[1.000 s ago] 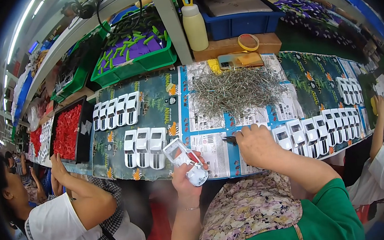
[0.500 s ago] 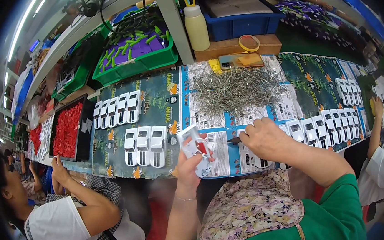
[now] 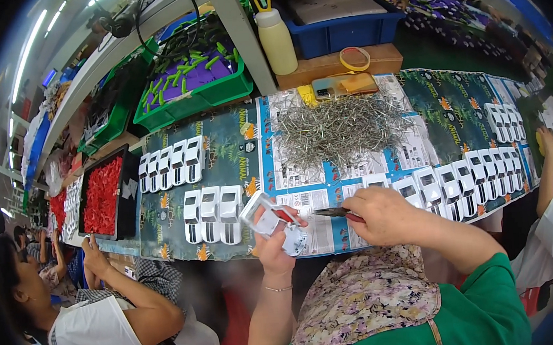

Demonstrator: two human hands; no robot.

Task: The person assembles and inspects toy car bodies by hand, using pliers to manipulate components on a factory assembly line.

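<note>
Over the tabletop's near edge (image 3: 324,246), the left hand (image 3: 274,250) pinches a shell (image 3: 268,224); likely light, stiff, slick, best held by its sides; the right hand (image 3: 380,216) grips pliers (image 3: 330,212).

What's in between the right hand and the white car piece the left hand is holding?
Pliers: in the head view, their dark nose sticks out of the right hand toward the white car piece in the left hand.
</note>
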